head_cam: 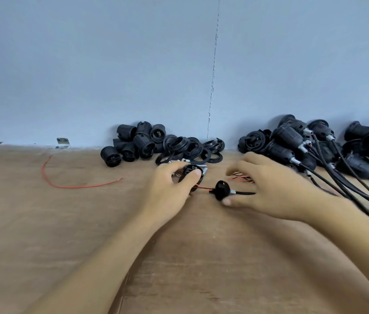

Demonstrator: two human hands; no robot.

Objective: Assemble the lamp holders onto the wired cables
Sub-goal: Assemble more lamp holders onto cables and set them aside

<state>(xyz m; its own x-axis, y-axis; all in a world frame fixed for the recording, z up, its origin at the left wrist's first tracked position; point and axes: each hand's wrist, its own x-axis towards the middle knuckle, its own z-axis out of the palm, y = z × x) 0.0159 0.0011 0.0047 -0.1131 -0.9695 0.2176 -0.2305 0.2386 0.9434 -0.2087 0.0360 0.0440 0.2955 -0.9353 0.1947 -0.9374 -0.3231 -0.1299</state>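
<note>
My left hand point(171, 189) grips a black lamp holder body point(190, 172), thumb and fingers curled round it. Red and black wires run from it to a black cap point(221, 189) threaded on a black cable point(243, 193). My right hand point(267, 189) lies over that cable just right of the cap, its thumb low beside the cap; the hand is blurred and its fingers reach left above the cable. Whether it pinches the cable is not plain.
A pile of loose black holder bodies point(133, 141) and threaded rings point(192, 148) sits against the blue wall. Several assembled holders on black cables point(315, 146) lie at the right. A loose red wire point(70, 184) lies on the wooden table point(65, 234). A metal bracket point(62, 142) sits at the wall.
</note>
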